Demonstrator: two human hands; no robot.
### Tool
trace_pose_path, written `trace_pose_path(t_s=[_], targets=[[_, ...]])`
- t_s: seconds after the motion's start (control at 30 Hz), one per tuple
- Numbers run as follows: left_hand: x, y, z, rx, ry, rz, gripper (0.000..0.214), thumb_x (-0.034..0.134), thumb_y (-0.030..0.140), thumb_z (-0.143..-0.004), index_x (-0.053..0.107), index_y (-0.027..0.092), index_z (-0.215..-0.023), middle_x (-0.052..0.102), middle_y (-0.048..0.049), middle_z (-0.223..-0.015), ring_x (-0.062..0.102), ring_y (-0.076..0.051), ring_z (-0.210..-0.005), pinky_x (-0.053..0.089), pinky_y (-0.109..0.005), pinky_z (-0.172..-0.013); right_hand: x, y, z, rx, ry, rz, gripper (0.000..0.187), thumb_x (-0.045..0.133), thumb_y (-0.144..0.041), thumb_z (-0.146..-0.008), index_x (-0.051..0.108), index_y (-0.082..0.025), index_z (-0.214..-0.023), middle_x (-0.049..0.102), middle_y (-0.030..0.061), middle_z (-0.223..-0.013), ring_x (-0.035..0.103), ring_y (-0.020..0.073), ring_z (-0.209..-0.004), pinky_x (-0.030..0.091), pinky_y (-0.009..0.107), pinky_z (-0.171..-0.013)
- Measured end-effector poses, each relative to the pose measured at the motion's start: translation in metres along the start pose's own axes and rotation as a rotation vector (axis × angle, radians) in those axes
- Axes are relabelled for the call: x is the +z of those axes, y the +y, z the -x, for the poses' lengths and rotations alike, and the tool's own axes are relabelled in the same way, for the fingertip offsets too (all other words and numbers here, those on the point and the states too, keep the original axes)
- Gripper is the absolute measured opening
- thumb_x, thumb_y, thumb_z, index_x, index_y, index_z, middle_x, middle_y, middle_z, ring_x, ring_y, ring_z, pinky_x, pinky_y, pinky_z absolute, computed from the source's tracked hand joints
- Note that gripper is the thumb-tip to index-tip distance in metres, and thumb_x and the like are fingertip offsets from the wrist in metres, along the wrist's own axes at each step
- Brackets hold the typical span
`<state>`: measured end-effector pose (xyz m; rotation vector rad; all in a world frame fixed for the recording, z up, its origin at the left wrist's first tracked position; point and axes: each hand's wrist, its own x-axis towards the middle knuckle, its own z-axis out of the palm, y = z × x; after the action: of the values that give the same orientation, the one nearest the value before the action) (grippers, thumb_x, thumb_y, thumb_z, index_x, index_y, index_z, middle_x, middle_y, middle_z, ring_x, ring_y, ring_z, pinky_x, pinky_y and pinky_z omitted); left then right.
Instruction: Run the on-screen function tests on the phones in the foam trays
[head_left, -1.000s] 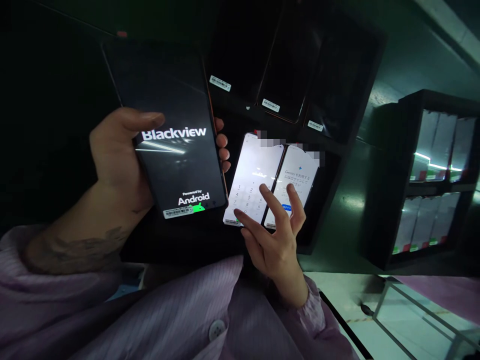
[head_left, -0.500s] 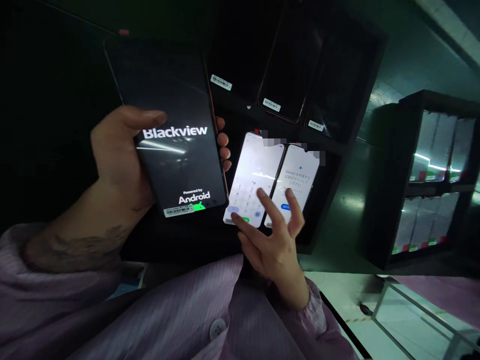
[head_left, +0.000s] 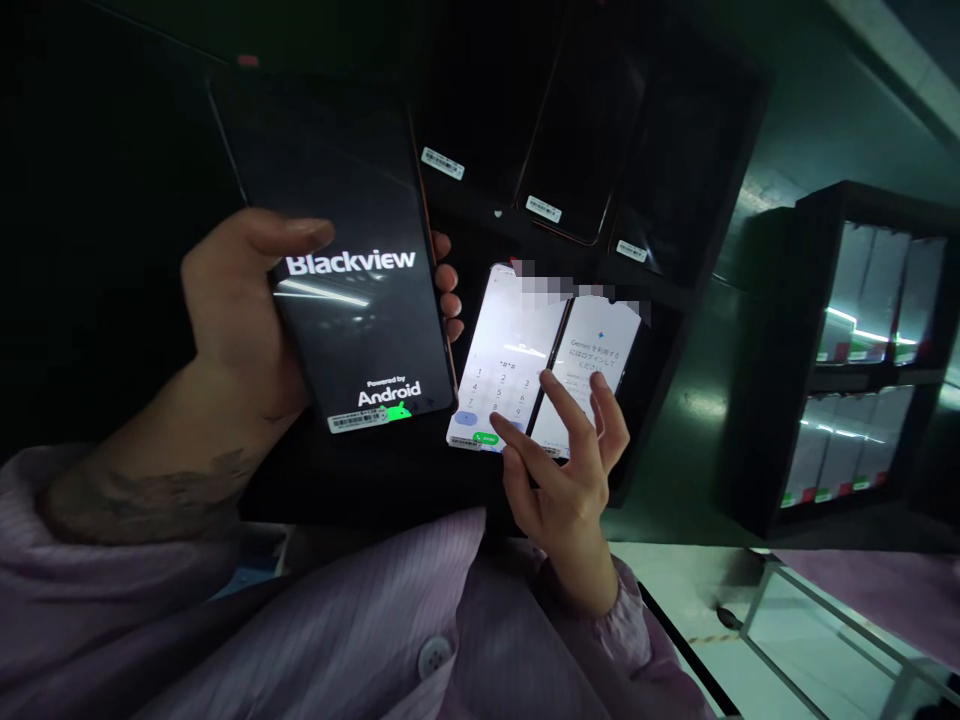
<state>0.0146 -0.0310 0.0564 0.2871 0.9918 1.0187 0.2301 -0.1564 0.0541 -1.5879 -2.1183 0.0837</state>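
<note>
My left hand (head_left: 240, 310) grips a large black phone (head_left: 345, 250) that shows "Blackview" and "Powered by Android" on a dark screen. My thumb lies on its left edge and my fingertips curl round its right edge. Two lit phones lie side by side in a dark tray (head_left: 652, 400): the left one (head_left: 506, 350) shows a dial pad, the right one (head_left: 600, 350) a white sign-in page. My right hand (head_left: 562, 470) hovers over them with fingers apart, its index fingertip touching the bottom rows of the dial pad. It holds nothing.
Several dark phones with white barcode labels (head_left: 559, 140) lie in the tray's far row. A black shelf rack (head_left: 862, 350) with white boxes stands at the right. A pale surface with a metal frame (head_left: 810, 620) lies at lower right.
My right hand has shifted right along the dial pad, from its bottom left key toward the bottom middle. More characters have appeared on the dialer's line. My left hand and its phone stay still.
</note>
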Motion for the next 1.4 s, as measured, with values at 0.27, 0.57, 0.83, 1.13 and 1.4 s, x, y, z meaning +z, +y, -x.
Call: trace_pose_path(t_s=[0.27,0.57,0.83,1.13,1.4], targets=[[-0.001,-0.001,-0.003,-0.01,-0.007,0.003,0.046,0.042,0.037,-0.097,0.072,0.008,-0.117,0.078,-0.0125,-0.092,0.079,-0.027,-0.081,0.072,-0.042,-0.066,0.006,-0.01,-0.002,0.004,-0.15,0.037,0.028,0.064,-0.026,-0.101,0.075,-0.029,-0.127,0.059,0.009,-0.156,0.024,0.0362,-0.166,0.039,0.061,-0.128],[0.005,0.0,0.0,-0.019,0.034,-0.022,0.063,0.031,0.05,-0.105,0.07,0.004,-0.123,0.077,-0.0155,-0.102,0.079,-0.029,-0.085,0.071,-0.044,-0.065,-0.004,0.006,0.006,0.035,0.125,0.005,0.022,0.061,-0.012,-0.096,0.08,-0.023,-0.093,0.077,0.0053,-0.126,0.047,0.0348,-0.153,0.05,0.055,-0.12],[0.02,0.006,0.005,0.015,0.036,-0.05,0.062,0.021,0.04,-0.106,0.073,0.005,-0.11,0.077,-0.0128,-0.099,0.079,-0.023,-0.081,0.07,-0.033,-0.063,0.004,-0.008,0.0,-0.043,-0.127,-0.006,0.025,0.071,-0.022,-0.094,0.079,-0.031,-0.116,0.068,0.0013,-0.149,0.018,0.034,-0.168,0.037,0.059,-0.131],[0.014,0.004,0.004,0.038,-0.001,-0.077,0.058,0.025,0.039,-0.105,0.073,0.007,-0.114,0.078,-0.01,-0.102,0.08,-0.023,-0.082,0.071,-0.036,-0.067,0.001,-0.002,0.001,0.01,-0.003,-0.008,0.017,0.068,-0.017,-0.092,0.08,-0.025,-0.102,0.074,0.0062,-0.139,0.042,0.0356,-0.156,0.049,0.056,-0.121],[0.01,0.003,0.002,-0.015,-0.046,-0.037,0.047,0.03,0.034,-0.101,0.07,0.012,-0.105,0.078,-0.0056,-0.094,0.08,-0.022,-0.087,0.071,-0.037,-0.071,-0.007,0.005,-0.008,0.021,-0.041,-0.019,0.026,0.063,-0.018,-0.098,0.077,-0.027,-0.118,0.064,0.0065,-0.152,0.038,0.0374,-0.16,0.047,0.061,-0.123]])
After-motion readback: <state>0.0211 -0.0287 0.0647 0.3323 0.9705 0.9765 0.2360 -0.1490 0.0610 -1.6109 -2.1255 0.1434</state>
